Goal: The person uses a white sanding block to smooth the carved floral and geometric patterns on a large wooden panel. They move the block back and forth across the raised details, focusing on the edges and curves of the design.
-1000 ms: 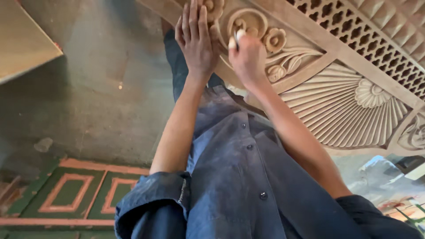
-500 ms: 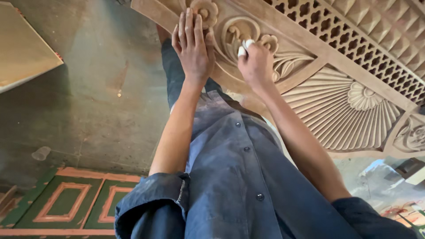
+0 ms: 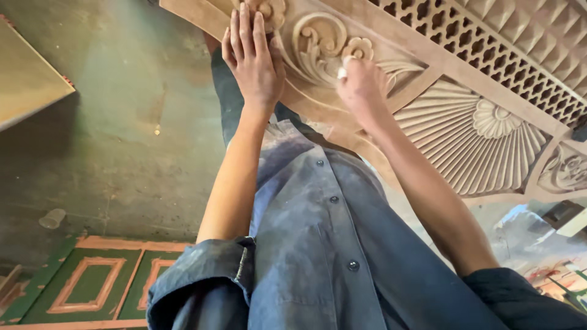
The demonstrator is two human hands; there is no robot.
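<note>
A large carved wooden panel (image 3: pixel 477 131) with scrolls, a shell fan and lattice work fills the upper right. My left hand (image 3: pixel 251 58) lies flat on its near edge, fingers together, beside a carved scroll (image 3: pixel 318 46). My right hand (image 3: pixel 361 85) is closed around a small white piece, probably sandpaper (image 3: pixel 343 68), pressed against the carving next to a small flower (image 3: pixel 358 47). My dusty blue shirt (image 3: pixel 324 244) fills the lower middle.
A dusty grey-green concrete floor (image 3: pixel 122 134) lies to the left. A plain wooden board (image 3: pixel 27 79) juts in at the upper left. A green and orange panelled door (image 3: pixel 92 281) lies flat at the lower left. Coloured clutter (image 3: pixel 544 256) shows at the lower right.
My right hand has moved along the carving, rubbing with the white piece, and the view has shifted slightly. My left hand has stayed flat on the panel.
</note>
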